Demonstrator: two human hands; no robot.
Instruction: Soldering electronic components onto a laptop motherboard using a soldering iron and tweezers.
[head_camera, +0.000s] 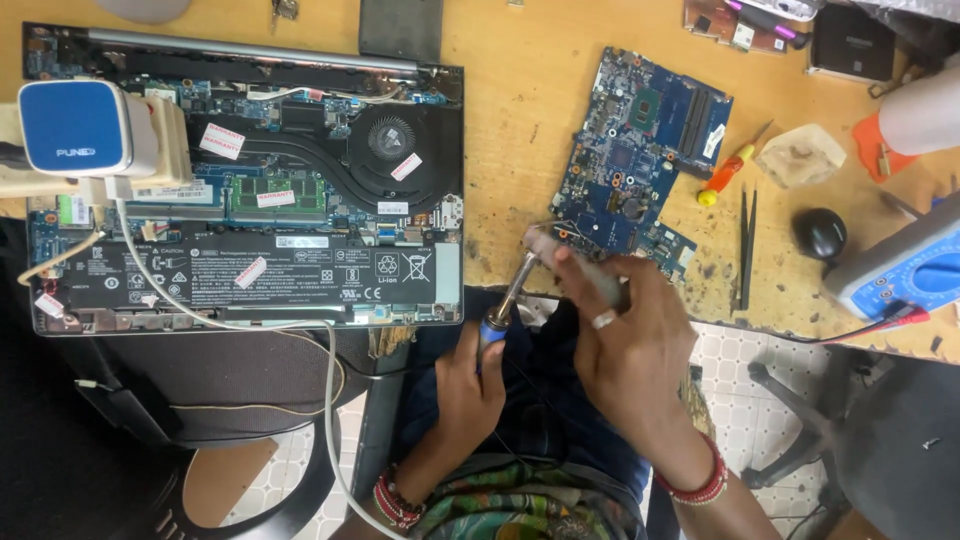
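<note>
My left hand (468, 385) grips the blue handle of a soldering iron (507, 298), its metal shaft pointing up toward the table edge. My right hand (625, 345), with a ring on one finger, holds a thin grey rod-like tool (578, 268) whose end meets the iron's tip near the desk's front edge. Just above the two tips lies a bare blue circuit board (640, 140), with thin wires at its lower left corner. Both hands hover over my lap, in front of the wooden desk (510, 120).
An opened laptop (300, 190) with fan, battery and memory exposed lies at left, with a blue-and-white charger block (85, 130) and white cable on it. At right are a red-handled screwdriver (728, 172), tweezers (747, 245), a black mouse (820, 233) and a blue multimeter (905, 272). A chair base (800, 440) stands below.
</note>
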